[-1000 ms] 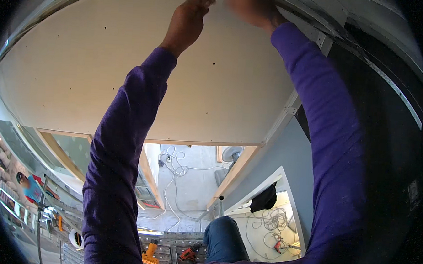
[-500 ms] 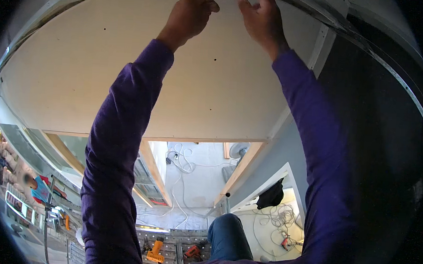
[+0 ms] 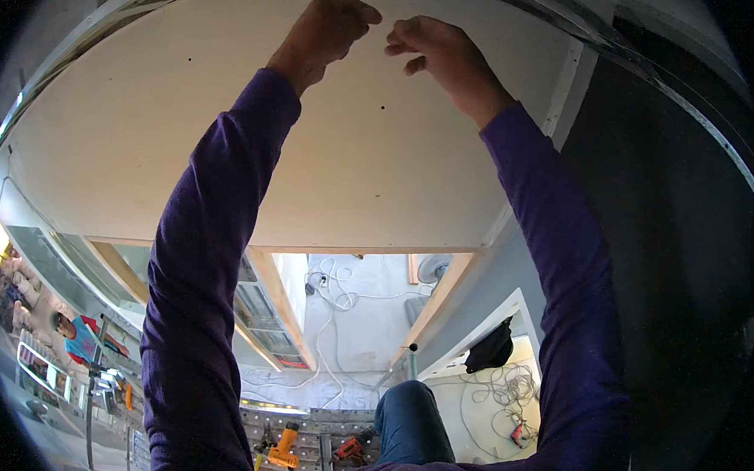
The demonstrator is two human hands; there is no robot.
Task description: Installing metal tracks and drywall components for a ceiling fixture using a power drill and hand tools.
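Both my arms reach up before a large pale board (image 3: 329, 165) dotted with a few dark screw heads. My left hand (image 3: 326, 38) is closed near the board's upper part, thumb and fingertips pressed together. Whatever it may hold is too small or hidden to make out. Just right of it, my right hand (image 3: 446, 58) has its fingers half bent and apart, pointing at the left fingertips across a small gap. I see nothing in it.
Below, an orange power tool (image 3: 283, 446) and a red-and-black drill (image 3: 354, 447) lie on a perforated metal platform (image 3: 308, 419). Loose cables (image 3: 509, 396) cover the floor lower right. A person (image 3: 77, 337) stands at far left beside a ladder (image 3: 44, 370). A dark wall rises right.
My right hand has come down and left, closer to my left hand, its fingers now turned toward it. My left hand has shifted slightly left and down.
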